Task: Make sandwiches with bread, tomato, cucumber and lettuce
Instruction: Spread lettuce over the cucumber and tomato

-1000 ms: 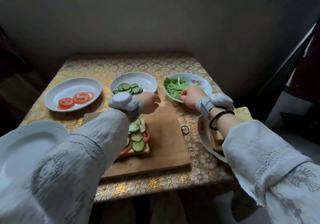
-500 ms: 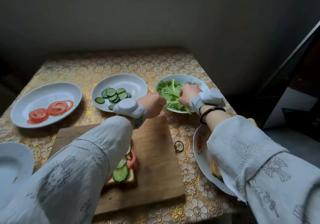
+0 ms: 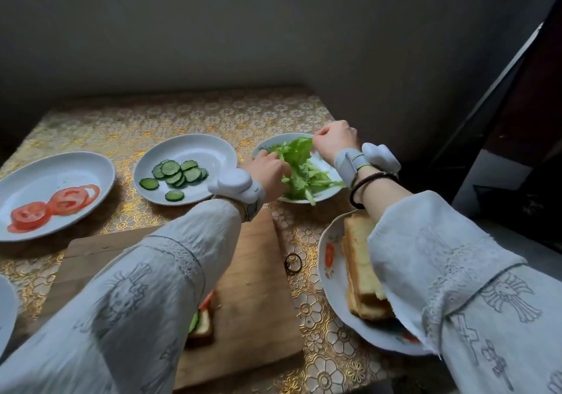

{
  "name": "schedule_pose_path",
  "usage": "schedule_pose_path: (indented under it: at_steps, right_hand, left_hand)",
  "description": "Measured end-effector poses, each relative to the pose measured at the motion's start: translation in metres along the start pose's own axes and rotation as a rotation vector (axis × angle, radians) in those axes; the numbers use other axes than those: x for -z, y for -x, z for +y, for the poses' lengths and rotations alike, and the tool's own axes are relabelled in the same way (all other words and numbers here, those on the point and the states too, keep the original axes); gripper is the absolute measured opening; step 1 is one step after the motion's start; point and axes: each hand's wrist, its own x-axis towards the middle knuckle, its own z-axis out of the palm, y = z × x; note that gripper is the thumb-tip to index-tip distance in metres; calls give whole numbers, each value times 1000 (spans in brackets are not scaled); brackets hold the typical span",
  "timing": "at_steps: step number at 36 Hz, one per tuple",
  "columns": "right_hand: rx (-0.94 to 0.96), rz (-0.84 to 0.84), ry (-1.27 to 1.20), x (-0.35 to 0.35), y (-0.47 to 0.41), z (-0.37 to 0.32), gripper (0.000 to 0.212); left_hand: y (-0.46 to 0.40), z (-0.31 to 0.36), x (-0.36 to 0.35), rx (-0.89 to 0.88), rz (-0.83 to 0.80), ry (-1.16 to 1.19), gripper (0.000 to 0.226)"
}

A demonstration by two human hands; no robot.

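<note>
tablecloth (image 3: 213, 120), gold and flowered, covers the whole table. wooden cutting board (image 3: 255, 287) lies near the front edge, bearing a half-built sandwich (image 3: 202, 322) with cucumber and tomato showing, mostly hidden under the left sleeve. plate of bread slices (image 3: 360, 269) sits just right of the board. plate of tomato slices (image 3: 54, 205) is far left, plate of cucumber slices (image 3: 176, 174) beside it, and the lettuce plate (image 3: 331, 191) to the right behind the board. both hands are over that plate: left hand (image 3: 267, 171) grips the lettuce (image 3: 299, 165) from the near side, right hand (image 3: 334, 142) pinches a leaf's upper edge, lifted. small dark ring (image 3: 293, 263) rests on the cloth between board and bread plate.
</note>
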Motion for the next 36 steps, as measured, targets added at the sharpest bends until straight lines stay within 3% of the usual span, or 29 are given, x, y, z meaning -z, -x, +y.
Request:
schedule_pose_path:
  at_steps: [7,12,15,20,23,27,30,36]
  right_hand:
    - [-173,-37,-289,3,-5,-3,26]
    - [-339,-160,-752,13,-2,0,19]
    - [-376,-83,-910,11,0,-1,6]
    - [-346,-83,-948,12,11,-13,6]
    - [-263,-105,-924,15,21,-20,21]
    - [-228,-65,-1008,19,43,-32,14]
    - [-192,-31,-949,16,54,-37,21]
    - [-134,24,-798,4,87,-48,29]
  left_hand:
    - [-2,5,-4,42,25,18,27]
    - [0,-2,4,201,135,454,22]
    - [1,-8,14,342,181,804,13]
    - [8,-18,29,467,245,1332,23]
    - [20,-20,41,505,272,1513,21]
    - [43,-25,56,555,328,1630,29]
    - [61,-30,62,615,348,1696,31]
    - [108,-37,61,699,234,1814,19]
